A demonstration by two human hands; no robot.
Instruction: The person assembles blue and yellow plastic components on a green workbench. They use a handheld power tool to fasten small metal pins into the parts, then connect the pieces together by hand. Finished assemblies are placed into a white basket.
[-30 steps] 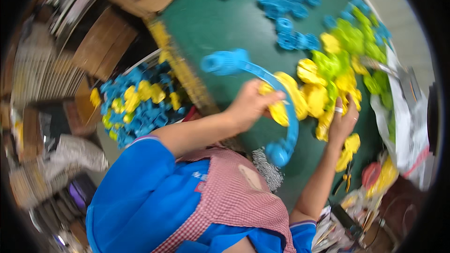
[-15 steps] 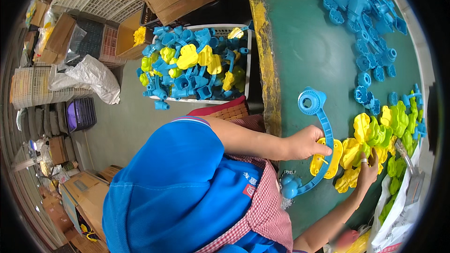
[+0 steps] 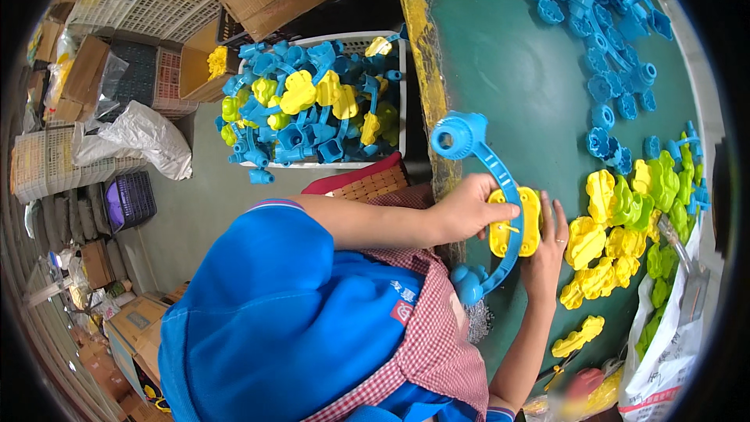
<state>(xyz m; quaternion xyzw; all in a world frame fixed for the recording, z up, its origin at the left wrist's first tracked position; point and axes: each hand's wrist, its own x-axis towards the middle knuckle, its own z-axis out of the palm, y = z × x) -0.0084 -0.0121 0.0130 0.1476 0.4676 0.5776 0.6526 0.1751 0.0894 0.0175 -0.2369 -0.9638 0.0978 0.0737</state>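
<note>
My left hand (image 3: 475,207) is closed on a curved blue plastic strap (image 3: 508,180), its thumb pressing the strap over a yellow plastic shell (image 3: 531,223). The shell's hollow side, with small pegs, faces up, and the strap crosses it. One strap end carries a blue ring-shaped cap (image 3: 455,137); a rounded blue lobed part (image 3: 469,284) is at the other. My right hand (image 3: 545,254) grips the shell's right edge, fingers extended along it; its thumb is hidden. Nearby lie several loose yellow shells (image 3: 586,242).
Blue plastic parts (image 3: 598,55) are heaped along the far side of the green table (image 3: 508,70). Lime-green shells (image 3: 664,180) lie at the right, beside a white bag (image 3: 672,352). A white crate (image 3: 402,94) of mixed blue and yellow pieces stands left of the table's yellow-taped edge (image 3: 426,47).
My right hand has left the pile of yellow and green shells and come left to the held shell. My left hand has shifted left with strap and shell; the ring-shaped cap has tilted.
</note>
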